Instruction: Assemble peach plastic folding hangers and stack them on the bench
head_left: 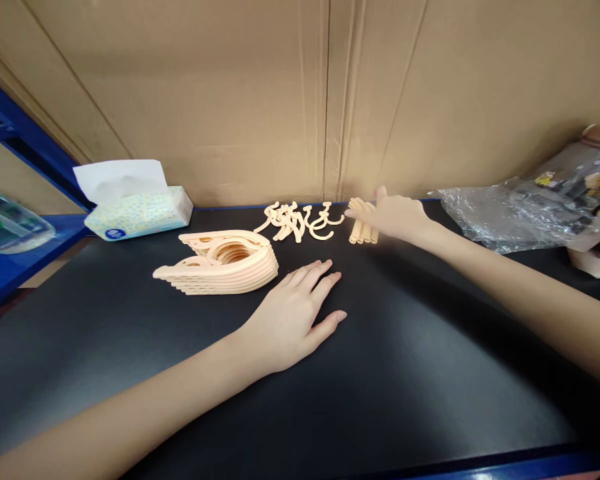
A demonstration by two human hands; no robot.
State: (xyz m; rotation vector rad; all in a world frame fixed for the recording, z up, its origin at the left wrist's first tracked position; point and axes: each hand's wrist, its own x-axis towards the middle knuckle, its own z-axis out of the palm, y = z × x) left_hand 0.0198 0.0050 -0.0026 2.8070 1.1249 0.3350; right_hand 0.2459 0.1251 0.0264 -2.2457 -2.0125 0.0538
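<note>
My left hand (293, 313) lies flat on the black tabletop (405, 360), palm down, fingers together, holding nothing, just right of a stack of peach plastic hanger bodies (220, 263). My right hand (393, 217) reaches to the far edge and rests on a small bundle of peach plastic rods (360, 227); whether it grips them is unclear. Between the stack and the rods lies a heap of peach plastic hooks (300, 220).
A tissue box (137, 210) with a sheet sticking up sits at the back left. Crumpled clear plastic bags (520, 207) lie at the back right. A cardboard wall (300, 100) closes the back. Blue shelf framing (15, 133) runs along the left.
</note>
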